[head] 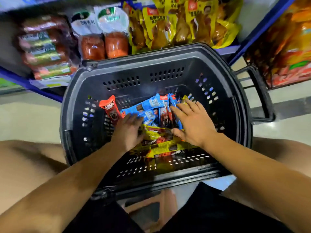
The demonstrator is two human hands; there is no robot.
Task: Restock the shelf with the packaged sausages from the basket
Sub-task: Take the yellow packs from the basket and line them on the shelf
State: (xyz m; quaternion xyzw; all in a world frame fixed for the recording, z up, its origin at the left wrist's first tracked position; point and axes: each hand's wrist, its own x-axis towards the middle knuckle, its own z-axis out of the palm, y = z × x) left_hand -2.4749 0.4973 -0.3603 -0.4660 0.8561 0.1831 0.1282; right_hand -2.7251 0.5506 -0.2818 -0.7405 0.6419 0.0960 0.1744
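Sausage packs lie heaped in the bottom of the black basket (168, 52), which sits on the floor right in front of the low shelf (225, 51). We see blue packs (151, 105) piled across the middle, yellow packs (161, 147) beneath and nearer to us, and one red pack (110, 108) leaning toward the basket's left wall.

Our left hand (127, 130) reaches in palm down, fingers extended and slightly spread, the tips resting on the lower edge of the blue packs just beside the red pack. It is blurred, and we cannot tell whether it has closed on anything; the fingers look straight rather than curled. Our right hand (191, 121) is also palm down with fingers straight and splayed, lying flat across the right end of the blue packs, thumb stretched toward the yellow packs. It grips nothing.

On the shelf behind the basket stand other goods: dark red sausage packs (45, 47) at the left, two white-topped bags with orange contents (104, 34) in the middle, and yellow bags (181, 24) to the right. A rack of orange packets (286, 47) hangs at far right, beside the basket's handle (262, 91).
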